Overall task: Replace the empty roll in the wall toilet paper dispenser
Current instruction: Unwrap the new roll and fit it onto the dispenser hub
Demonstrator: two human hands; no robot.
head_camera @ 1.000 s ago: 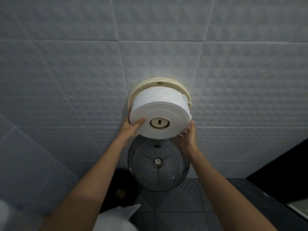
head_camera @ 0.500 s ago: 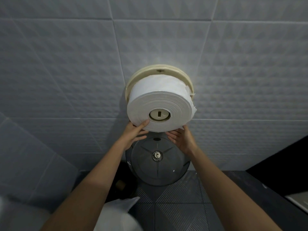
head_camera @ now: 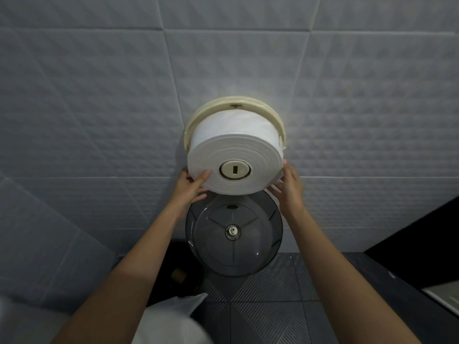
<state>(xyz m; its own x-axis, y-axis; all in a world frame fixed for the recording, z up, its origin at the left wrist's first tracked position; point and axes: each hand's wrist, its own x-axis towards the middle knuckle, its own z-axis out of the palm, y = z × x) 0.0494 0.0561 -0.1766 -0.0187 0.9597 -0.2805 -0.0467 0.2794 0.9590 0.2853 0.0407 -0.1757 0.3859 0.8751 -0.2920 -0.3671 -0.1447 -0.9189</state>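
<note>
A large white toilet paper roll sits on the cream spindle of the round cream dispenser base fixed to the tiled wall. The dispenser's smoky transparent cover hangs open below it. My left hand touches the roll's lower left edge, thumb on its front face. My right hand is at the roll's lower right edge, fingers spread against it.
A white plastic bag lies low in front of me. A small cardboard core shows in the dark spot on the floor at the left. Dark ribbed floor tiles lie below, a dark edge at right.
My right hand has shifted from under the roll out to its right edge. My left hand stays at the lower left, and the roll stays on the spindle.
</note>
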